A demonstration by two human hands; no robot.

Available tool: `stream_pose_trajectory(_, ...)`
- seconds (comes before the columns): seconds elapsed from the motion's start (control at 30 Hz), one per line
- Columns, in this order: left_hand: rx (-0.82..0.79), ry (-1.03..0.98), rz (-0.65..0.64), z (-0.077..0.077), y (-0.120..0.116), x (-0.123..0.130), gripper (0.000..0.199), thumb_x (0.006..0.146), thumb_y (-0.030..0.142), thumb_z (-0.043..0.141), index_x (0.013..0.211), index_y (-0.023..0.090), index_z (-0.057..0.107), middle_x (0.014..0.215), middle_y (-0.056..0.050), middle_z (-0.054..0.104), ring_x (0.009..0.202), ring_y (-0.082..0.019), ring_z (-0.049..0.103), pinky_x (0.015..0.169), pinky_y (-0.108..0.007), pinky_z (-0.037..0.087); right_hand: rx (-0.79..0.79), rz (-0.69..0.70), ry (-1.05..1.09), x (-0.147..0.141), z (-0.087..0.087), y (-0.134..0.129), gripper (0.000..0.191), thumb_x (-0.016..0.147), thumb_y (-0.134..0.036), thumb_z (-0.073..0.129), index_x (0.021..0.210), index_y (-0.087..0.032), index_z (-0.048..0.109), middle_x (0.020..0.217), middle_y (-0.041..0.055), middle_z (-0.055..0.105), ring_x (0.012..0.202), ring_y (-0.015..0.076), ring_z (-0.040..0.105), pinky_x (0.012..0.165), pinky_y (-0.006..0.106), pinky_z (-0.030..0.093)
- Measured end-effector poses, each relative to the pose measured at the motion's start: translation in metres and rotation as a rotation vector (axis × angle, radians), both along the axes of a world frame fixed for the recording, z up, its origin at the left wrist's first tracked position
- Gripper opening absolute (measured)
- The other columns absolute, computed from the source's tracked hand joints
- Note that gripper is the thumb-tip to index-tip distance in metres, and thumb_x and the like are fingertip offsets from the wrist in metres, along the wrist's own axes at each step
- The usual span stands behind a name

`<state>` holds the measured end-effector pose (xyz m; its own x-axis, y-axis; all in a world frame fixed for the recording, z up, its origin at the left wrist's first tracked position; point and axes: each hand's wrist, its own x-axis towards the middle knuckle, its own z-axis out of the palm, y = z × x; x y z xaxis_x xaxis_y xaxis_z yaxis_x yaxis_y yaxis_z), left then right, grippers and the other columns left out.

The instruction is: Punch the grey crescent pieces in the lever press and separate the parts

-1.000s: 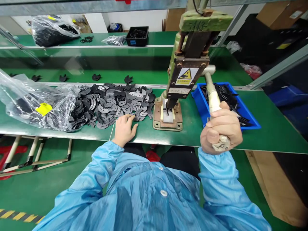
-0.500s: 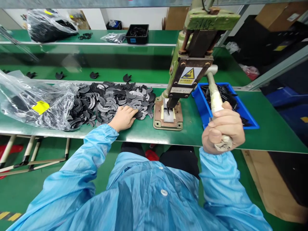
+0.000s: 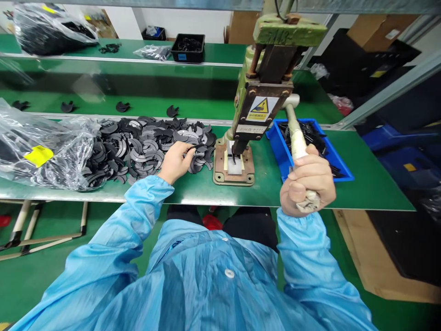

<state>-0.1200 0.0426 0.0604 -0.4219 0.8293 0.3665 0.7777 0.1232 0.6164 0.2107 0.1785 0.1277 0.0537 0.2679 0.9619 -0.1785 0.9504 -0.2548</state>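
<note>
My left hand [image 3: 177, 161] pinches a thin dark curved piece [image 3: 197, 146] between thumb and fingers, just over the right part of a pile of black and grey crescent-shaped pieces [image 3: 148, 147]. To the right of the pile stands a green hand press [image 3: 257, 105] with a warning label on its front. Under its ram, a light metal plate [image 3: 234, 166] and a small dark hooked tip show on the base [image 3: 219, 177]. My right hand [image 3: 308, 184] is wrapped round the tape-covered press lever [image 3: 296, 133], which slants up from my fist.
A clear plastic bag [image 3: 65, 156] lies left of the pile. Behind the press lever sits a blue bin [image 3: 344, 161] with black parts inside. Several black pieces, one here [image 3: 123, 106], lie in a row beyond the ledge. A black tray [image 3: 188, 48] stands on the back shelf.
My left hand has lifted from the pile with a dark curved piece in its fingers. My right hand stays on the lever. The whole view has shifted slightly.
</note>
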Motion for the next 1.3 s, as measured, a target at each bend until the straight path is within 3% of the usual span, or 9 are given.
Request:
stream_pose_trajectory(0.13, -0.032, -0.605, -0.012, 0.005, 0.023, 0.033, 0.02, 0.1, 0.037, 0.073, 0.104, 0.02, 0.064, 0.083, 0.0, 0.069, 0.07, -0.014, 0.069, 0.068, -0.026, 0.054, 0.006, -0.003, 0.004, -0.001, 0.001, -0.002, 0.038, 0.092, -0.047, 0.074, 0.071, -0.023, 0.054, 0.068, -0.0039, 0.06, 0.087, 0.0174, 0.07, 0.112, 0.066, 0.06)
stream_pose_trajectory(0.27, -0.114, -0.869, -0.106, 0.006, 0.052, 0.057, 0.022, 0.093, 0.026, 0.083, 0.101, 0.018, 0.064, 0.075, 0.003, 0.066, 0.058, -0.011, 0.065, 0.058, -0.022, 0.052, 0.002, -0.027, -0.029, 0.0, 0.002, -0.004, 0.037, 0.095, -0.048, 0.071, 0.073, -0.023, 0.054, 0.071, -0.0043, 0.06, 0.089, 0.017, 0.07, 0.112, 0.066, 0.059)
stream_pose_trajectory(0.5, -0.206, -0.831, -0.197, 0.002, 0.085, 0.066, 0.015, 0.096, 0.024, 0.079, 0.089, 0.015, 0.069, 0.073, 0.0, 0.068, 0.056, -0.009, 0.058, 0.054, -0.02, 0.048, 0.012, -0.029, -0.053, 0.002, 0.003, -0.005, 0.034, 0.098, -0.043, 0.07, 0.075, -0.024, 0.054, 0.072, -0.0045, 0.06, 0.09, 0.0156, 0.07, 0.113, 0.063, 0.059)
stream_pose_trajectory(0.8, -0.208, -0.826, -0.205, -0.008, 0.096, 0.06, 0.022, 0.092, 0.028, 0.086, 0.086, 0.016, 0.068, 0.07, 0.003, 0.066, 0.054, -0.007, 0.058, 0.053, -0.018, 0.049, 0.007, -0.031, -0.056, 0.004, 0.002, -0.007, 0.031, 0.099, -0.043, 0.068, 0.077, -0.025, 0.055, 0.072, -0.0037, 0.059, 0.09, 0.017, 0.07, 0.113, 0.066, 0.059)
stream_pose_trajectory(1.1, -0.457, -0.886, -0.141, 0.019, 0.103, 0.059, 0.036, 0.094, 0.025, 0.085, 0.074, 0.018, 0.056, 0.057, 0.002, 0.061, 0.049, -0.009, 0.061, 0.05, -0.018, 0.049, -0.028, -0.034, -0.043, 0.004, 0.002, -0.009, 0.039, 0.098, -0.045, 0.068, 0.071, -0.024, 0.051, 0.068, -0.0037, 0.055, 0.088, 0.0166, 0.069, 0.113, 0.065, 0.059)
stream_pose_trajectory(1.3, -0.489, -0.893, -0.178, 0.03, 0.104, 0.063, 0.035, 0.092, 0.02, 0.086, 0.075, 0.018, 0.056, 0.059, 0.006, 0.059, 0.047, -0.007, 0.062, 0.048, -0.016, 0.05, -0.028, -0.047, -0.065, 0.005, 0.002, -0.008, 0.038, 0.099, -0.045, 0.067, 0.071, -0.025, 0.05, 0.068, -0.0036, 0.055, 0.089, 0.0169, 0.07, 0.114, 0.063, 0.059)
